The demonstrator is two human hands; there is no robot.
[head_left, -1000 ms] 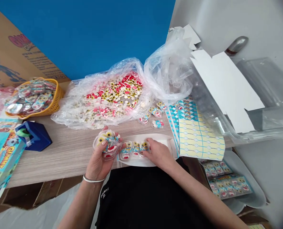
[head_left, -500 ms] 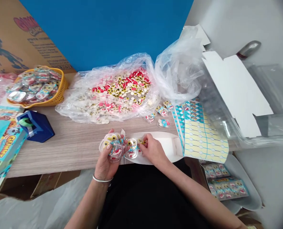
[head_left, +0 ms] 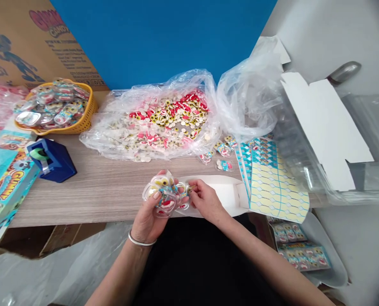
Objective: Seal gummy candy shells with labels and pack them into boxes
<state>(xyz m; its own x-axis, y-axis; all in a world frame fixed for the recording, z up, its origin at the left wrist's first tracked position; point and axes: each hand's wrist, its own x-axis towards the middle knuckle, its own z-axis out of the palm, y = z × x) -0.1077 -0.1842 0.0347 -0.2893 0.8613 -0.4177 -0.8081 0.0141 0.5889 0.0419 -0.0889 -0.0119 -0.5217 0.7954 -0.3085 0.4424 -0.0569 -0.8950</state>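
My left hand [head_left: 154, 212] is closed around several small clear plastic candy packs [head_left: 165, 197], with yellow eyes and red lips showing inside. It hovers over the left end of a shallow white carton [head_left: 229, 193] lying at the table's front edge. In the carton, another candy pack [head_left: 183, 195] stands beside my left fingertips, partly covered by them. My right hand [head_left: 206, 202] reaches into the carton, its thumb and forefinger pinching the edge of a candy pack [head_left: 191, 188] that is mostly hidden.
Behind the carton lies an open plastic bag [head_left: 163, 123] of loose candy pieces. A yellow basket [head_left: 89, 117] of packs and a blue tape dispenser [head_left: 57, 159] are on the left. Label sheets [head_left: 278, 187], a white cardboard blank [head_left: 326, 127] and a grey tub [head_left: 337, 265] are on the right.
My right hand has moved left along the carton, closer to my left hand. Fewer packs show in the carton than before. The whole view has shifted slightly.
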